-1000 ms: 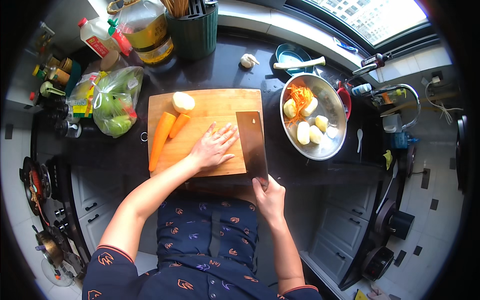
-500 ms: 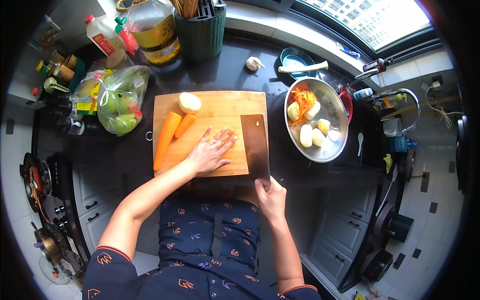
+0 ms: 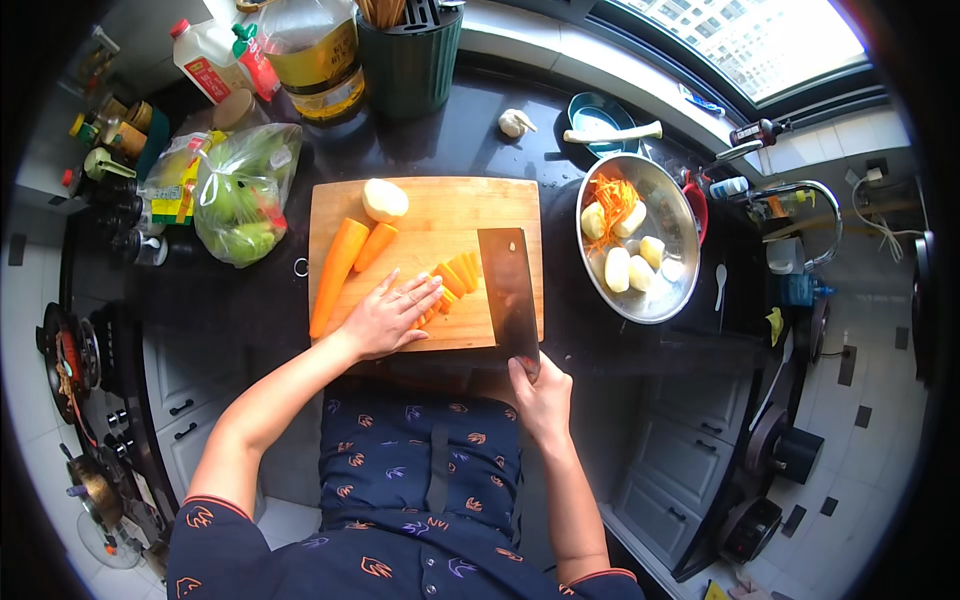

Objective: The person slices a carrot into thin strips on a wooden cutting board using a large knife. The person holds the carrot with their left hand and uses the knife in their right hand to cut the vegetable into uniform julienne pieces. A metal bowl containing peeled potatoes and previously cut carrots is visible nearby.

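Several carrot slices [image 3: 457, 272] lie overlapped on the wooden cutting board [image 3: 420, 215]. My left hand [image 3: 384, 318] rests over their near left end with its fingers stretched out, covering some of them. In my right hand [image 3: 541, 395] is the handle of a cleaver [image 3: 511, 295]. Its broad blade points away from me over the right part of the board, just right of the slices. On the board's left side lie a long carrot [image 3: 338, 275] and a shorter carrot piece [image 3: 376, 247]. A peeled potato [image 3: 385, 200] sits behind them.
Right of the board stands a metal bowl [image 3: 690, 255] with peeled potatoes and carrot shreds. Behind are a garlic bulb [image 3: 514, 123] and a teal bowl [image 3: 590, 108] with a peeler-like tool across it. A plastic bag of green vegetables [image 3: 240, 205] lies left, near an oil jug [image 3: 315, 70].
My left hand has moved left and toward me, uncovering the carrot slices. The cleaver stays in my right hand, almost in the same place. The view has shifted slightly.
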Tool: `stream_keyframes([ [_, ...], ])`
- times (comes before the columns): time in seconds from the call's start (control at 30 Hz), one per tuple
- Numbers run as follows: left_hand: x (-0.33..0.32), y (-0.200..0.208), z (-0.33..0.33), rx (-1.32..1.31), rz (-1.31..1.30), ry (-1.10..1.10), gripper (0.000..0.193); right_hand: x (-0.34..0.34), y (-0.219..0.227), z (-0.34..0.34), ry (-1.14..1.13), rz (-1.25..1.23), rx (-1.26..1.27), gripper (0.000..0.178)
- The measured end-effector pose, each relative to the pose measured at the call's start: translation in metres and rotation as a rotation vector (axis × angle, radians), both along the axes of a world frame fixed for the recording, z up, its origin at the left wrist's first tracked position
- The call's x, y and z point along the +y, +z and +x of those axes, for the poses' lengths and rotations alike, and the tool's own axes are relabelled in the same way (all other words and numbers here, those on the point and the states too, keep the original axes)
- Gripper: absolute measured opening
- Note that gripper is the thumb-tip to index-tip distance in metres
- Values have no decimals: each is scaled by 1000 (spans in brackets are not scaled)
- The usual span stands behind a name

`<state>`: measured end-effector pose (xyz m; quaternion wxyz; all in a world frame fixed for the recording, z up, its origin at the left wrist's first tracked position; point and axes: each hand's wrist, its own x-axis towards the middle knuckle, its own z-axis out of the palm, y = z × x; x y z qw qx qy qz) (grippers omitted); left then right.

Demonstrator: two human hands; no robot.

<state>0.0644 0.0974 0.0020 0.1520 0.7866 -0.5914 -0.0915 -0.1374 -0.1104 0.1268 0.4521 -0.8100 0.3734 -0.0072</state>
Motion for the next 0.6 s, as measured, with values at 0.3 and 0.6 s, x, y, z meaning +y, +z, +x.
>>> stream_keyframes([
  [0.3, 5, 13, 15, 28, -13, -45, 76, 2, -3, 0, 43, -90, -39, 18],
  [0.6, 8, 13, -5, 2, 0, 113, 79, -8, -9, 7, 78, -193, -60, 15],
])
